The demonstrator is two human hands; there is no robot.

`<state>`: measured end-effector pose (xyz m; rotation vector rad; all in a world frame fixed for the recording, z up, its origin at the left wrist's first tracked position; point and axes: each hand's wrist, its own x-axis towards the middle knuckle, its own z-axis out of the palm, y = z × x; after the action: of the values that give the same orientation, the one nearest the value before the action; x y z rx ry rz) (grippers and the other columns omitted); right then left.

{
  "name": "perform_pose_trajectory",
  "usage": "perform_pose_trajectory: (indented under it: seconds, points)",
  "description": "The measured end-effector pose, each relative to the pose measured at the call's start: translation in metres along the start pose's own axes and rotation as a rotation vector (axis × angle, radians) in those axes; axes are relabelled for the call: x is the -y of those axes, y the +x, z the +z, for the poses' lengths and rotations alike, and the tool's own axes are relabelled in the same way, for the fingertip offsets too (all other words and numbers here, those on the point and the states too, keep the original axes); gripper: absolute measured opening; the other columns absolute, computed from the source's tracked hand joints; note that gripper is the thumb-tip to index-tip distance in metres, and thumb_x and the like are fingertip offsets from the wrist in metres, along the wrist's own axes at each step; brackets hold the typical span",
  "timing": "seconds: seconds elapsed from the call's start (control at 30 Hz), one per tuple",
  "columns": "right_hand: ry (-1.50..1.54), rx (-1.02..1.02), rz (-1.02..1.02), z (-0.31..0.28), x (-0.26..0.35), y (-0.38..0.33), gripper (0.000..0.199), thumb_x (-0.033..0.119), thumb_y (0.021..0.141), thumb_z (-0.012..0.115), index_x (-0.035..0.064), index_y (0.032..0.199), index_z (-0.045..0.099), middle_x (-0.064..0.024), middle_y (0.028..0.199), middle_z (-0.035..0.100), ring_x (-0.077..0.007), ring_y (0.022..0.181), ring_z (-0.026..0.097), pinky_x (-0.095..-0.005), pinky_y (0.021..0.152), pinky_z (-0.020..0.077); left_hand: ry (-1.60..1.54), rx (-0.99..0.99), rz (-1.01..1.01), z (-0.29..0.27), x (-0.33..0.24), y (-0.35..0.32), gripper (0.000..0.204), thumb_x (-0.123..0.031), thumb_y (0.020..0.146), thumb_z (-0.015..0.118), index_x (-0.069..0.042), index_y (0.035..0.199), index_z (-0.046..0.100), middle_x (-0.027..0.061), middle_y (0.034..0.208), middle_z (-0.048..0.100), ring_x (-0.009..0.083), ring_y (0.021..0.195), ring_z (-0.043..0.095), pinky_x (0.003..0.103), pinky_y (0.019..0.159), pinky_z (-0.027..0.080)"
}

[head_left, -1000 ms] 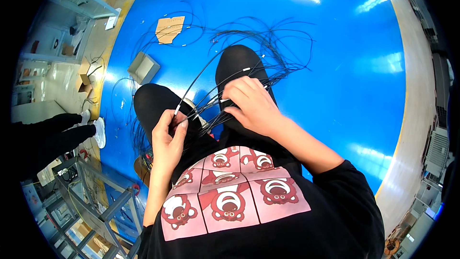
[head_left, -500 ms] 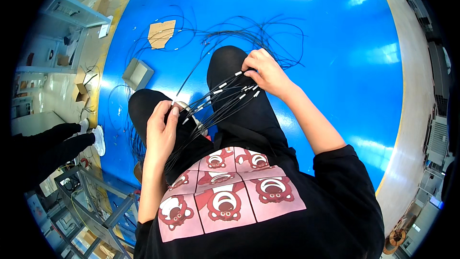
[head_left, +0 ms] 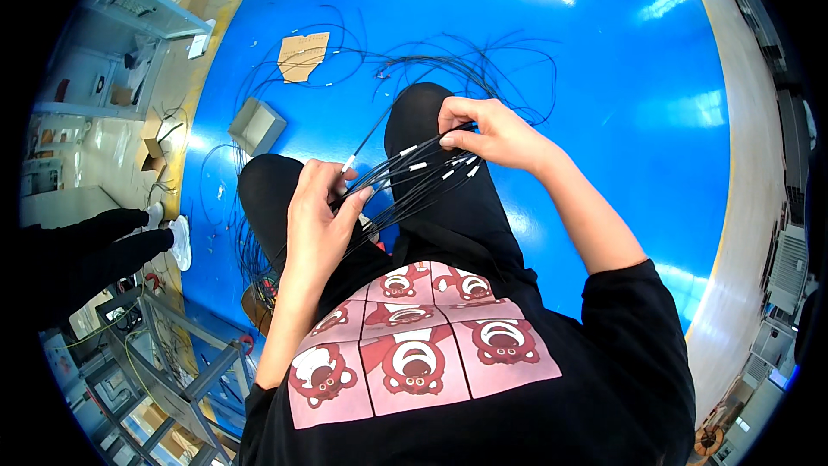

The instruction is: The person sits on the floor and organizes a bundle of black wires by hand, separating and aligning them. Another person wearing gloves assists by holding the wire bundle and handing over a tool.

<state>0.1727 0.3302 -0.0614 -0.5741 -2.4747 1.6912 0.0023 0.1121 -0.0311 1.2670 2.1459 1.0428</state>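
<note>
I sit on a glossy blue floor with my knees up in black trousers. A bundle of thin black cables with small white tags stretches between my hands above my lap. My left hand grips the near end of the bundle. My right hand pinches the far ends, where the white-tagged tips fan out. More loose black cables lie spread on the floor beyond my knees.
A small open grey box and a piece of brown cardboard lie on the floor to the left. Another person's dark-clad leg and white shoe stand at far left. A metal frame is at lower left, shelving at upper left.
My right hand has slid away from my left along the cables, out toward the tagged ends, drawing the bundle out straighter. My left hand stayed gripping near my lap.
</note>
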Motion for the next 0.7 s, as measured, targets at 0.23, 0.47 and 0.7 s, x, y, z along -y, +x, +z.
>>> perform_pose_trajectory:
  seconds: [0.23,0.47,0.7]
  points:
    - [-0.083,0.075,-0.063,-0.023,0.039,0.023,0.018,0.013,0.083,0.068,0.0016,0.096,0.067,-0.0075,0.082,0.068,-0.0149,0.077,0.063,-0.0296,0.074,0.0499,0.029,0.018,-0.055,-0.015,-0.007,0.006,0.015,-0.012,0.089,0.061,0.0,0.096,0.063,0.006,0.08,0.059,0.0164,0.073,0.05,0.027,0.067,0.041]
    - [-0.227,-0.376,-0.364,-0.002,0.041,0.045,0.01,0.01,0.082,0.065,0.001,0.086,0.064,-0.0103,0.083,0.066,-0.0216,0.077,0.063,-0.0336,0.071,0.0491,-0.311,0.206,-0.272,-0.016,0.007,0.009,0.017,-0.016,0.097,0.048,-0.004,0.089,0.056,-0.0015,0.064,0.051,0.0076,0.068,0.049,0.023,0.061,0.038]
    - [0.587,-0.003,0.044,0.108,0.028,0.0,0.031,0.024,0.095,0.058,-0.0017,0.111,0.057,-0.0103,0.1,0.064,-0.0135,0.09,0.059,-0.0293,0.078,0.0481,-0.479,-0.007,-0.175,-0.008,0.02,0.006,0.011,-0.003,0.089,0.057,-0.001,0.098,0.051,0.0011,0.08,0.055,0.0054,0.072,0.047,0.022,0.063,0.039]
